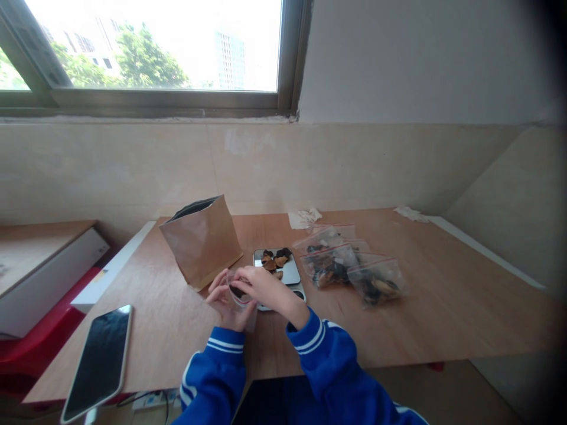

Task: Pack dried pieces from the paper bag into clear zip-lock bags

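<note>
My left hand (228,310) is closed around a small clear zip bag (251,321), its mouth facing up. My right hand (254,283) has its fingers at the bag's mouth, bent together. A dark piece shows just below those fingertips; whether they grip it is hidden. Behind my right hand lies a small white digital scale (290,273), partly covered by the hand and forearm. On its plate are several dark-and-tan dried pieces (275,258), which look like dried mushroom. An open brown paper bag (206,242) stands upright just beyond my left hand.
Several filled clear zip bags (332,265) lie to the right of the scale, one (378,282) nearest me. A phone (100,360) with a cable rests at the table's left edge. Crumpled tissue (305,217) lies near the wall. The wooden table (425,307) reaches the wall under a window.
</note>
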Demonstrator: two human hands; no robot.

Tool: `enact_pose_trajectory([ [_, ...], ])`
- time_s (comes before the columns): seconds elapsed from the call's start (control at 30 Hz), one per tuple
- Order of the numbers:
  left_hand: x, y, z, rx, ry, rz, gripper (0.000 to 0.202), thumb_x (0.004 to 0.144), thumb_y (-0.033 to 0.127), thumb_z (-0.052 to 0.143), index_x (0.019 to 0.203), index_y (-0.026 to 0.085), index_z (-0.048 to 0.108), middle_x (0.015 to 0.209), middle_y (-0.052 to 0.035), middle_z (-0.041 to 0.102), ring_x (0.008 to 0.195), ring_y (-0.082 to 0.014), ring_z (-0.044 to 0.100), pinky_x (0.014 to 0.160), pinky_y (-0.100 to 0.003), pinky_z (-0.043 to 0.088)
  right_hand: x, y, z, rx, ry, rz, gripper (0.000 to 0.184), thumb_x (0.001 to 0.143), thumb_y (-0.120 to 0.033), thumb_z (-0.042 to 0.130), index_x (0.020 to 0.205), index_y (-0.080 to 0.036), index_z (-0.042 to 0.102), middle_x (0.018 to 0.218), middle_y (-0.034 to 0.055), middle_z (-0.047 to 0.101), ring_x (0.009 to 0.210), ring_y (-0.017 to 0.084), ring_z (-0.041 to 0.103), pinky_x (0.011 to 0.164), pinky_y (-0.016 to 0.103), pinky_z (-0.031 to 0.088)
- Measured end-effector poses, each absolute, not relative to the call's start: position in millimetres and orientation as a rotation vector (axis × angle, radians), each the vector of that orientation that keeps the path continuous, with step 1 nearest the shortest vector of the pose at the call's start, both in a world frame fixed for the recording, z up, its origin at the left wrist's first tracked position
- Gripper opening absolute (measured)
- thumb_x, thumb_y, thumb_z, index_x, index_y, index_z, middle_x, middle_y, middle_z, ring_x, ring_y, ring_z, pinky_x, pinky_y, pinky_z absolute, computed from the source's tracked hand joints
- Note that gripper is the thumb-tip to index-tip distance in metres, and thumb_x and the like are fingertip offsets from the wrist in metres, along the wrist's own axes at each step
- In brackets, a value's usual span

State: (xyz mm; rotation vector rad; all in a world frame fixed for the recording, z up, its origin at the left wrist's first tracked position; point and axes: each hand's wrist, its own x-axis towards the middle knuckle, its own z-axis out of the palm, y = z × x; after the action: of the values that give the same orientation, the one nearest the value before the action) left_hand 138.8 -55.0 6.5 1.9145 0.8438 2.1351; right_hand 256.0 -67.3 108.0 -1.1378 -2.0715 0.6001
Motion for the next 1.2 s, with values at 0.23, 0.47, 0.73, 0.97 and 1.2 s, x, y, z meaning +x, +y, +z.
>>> enact_pose_trajectory([
  [0.23,140.5,-61.9,13.7,1.981,0.750,2.066,0.064,0.061,0.027,0.079,0.108,0.025,0.035,0.123,-0.0118,0.048,0.105,-0.0229,0.056,0.078,-0.041,0.052,265.5,-65.8,102.8,-1.134,-2.191,0.780,0.016,0.086,-0.021,0.058,0.076,-0.017,0.069,0.069,0.0013,0.068,0.061,0.016,0.061,0.052,0.022,0.037],
  [0.47,127.7,-79.1,26.4,2.112,0.718,1.810,0.078,0.064,0.045,0.076,0.126,0.023,0.035,0.136,-0.0172,0.036,0.125,-0.0327,0.043,0.094,-0.053,0.044,269.9,-71.7,101.2,-1.194,-2.114,0.840,0.026,0.096,-0.029,0.042,0.089,-0.018,0.064,0.084,0.0035,0.067,0.074,0.015,0.061,0.062,0.022,0.040],
  [0.73,129.5,-94.5,34.0,1.634,1.229,1.758,0.035,0.091,0.040,0.045,0.119,0.019,0.050,0.127,-0.0130,0.052,0.115,-0.0231,0.052,0.096,-0.041,0.042,261.3,-94.6,89.1,-1.212,-1.805,0.739,0.028,0.098,-0.031,0.037,0.091,-0.019,0.061,0.093,0.0036,0.064,0.089,0.015,0.059,0.081,0.026,0.042],
  [0.97,110.3,-80.1,40.2,1.657,1.374,1.576,0.030,0.090,0.044,0.046,0.082,0.018,0.059,0.073,0.0005,0.062,0.069,-0.0138,0.057,0.065,-0.024,0.046,270.4,-96.2,93.8,-1.214,-2.040,0.686,0.019,0.095,-0.026,0.044,0.092,-0.018,0.062,0.088,0.0035,0.062,0.084,0.015,0.059,0.077,0.026,0.043],
  [1.2,94.9,-71.1,55.9,1.970,1.321,1.746,0.030,0.091,0.042,0.044,0.089,0.018,0.062,0.085,-0.0035,0.060,0.078,-0.0154,0.057,0.074,-0.029,0.048,272.3,-96.5,102.4,-1.238,-2.322,0.696,0.014,0.088,-0.015,0.055,0.092,-0.017,0.068,0.089,0.0052,0.064,0.086,0.017,0.061,0.078,0.026,0.044],
])
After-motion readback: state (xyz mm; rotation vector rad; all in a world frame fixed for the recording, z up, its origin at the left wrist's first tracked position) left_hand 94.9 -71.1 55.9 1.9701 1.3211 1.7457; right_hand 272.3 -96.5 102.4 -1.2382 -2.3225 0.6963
